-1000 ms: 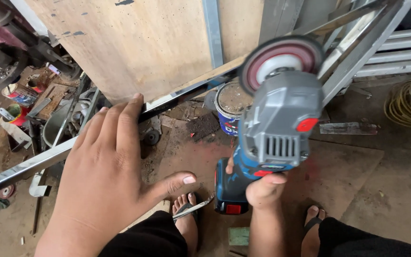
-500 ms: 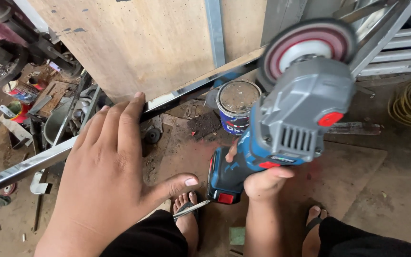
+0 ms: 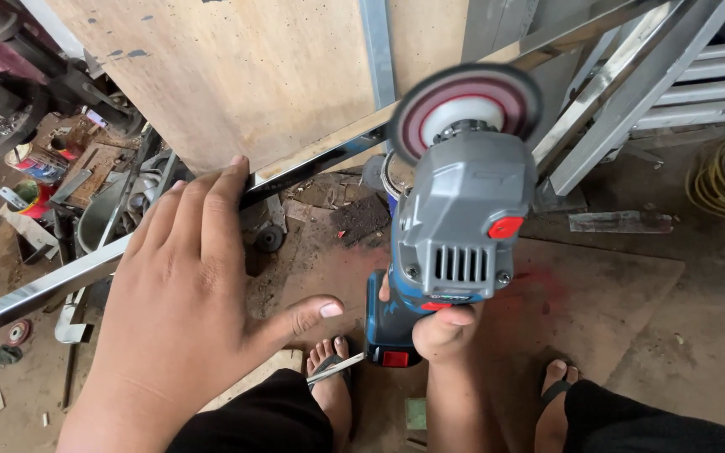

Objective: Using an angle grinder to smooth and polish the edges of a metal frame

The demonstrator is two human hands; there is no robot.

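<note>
The left hand [image 3: 186, 294] lies flat and open, fingers spread, pressing down on a long steel bar [image 3: 60, 281] that runs from the lower left edge of the view up toward the plywood sheet [image 3: 237, 75] at the top. The right hand [image 3: 445, 331] is clenched round the handle of a cordless grinder [image 3: 459, 226], whose disc [image 3: 466, 113] sits just at the bar's upper stretch, near the plywood's lower edge; whether it touches the metal I cannot tell. The disc's rim looks blurred, so it is probably spinning. To do this well, I would keep the left palm's weight on the bar so it cannot chatter, keep those fingers well back from the disc, and bring the disc in at a shallow angle with light pressure. A one-handed grip gives little control if the disc snatches. The bare feet in sandals [image 3: 333, 369] below are exposed to sparks, so direct the spray away from them.
</note>
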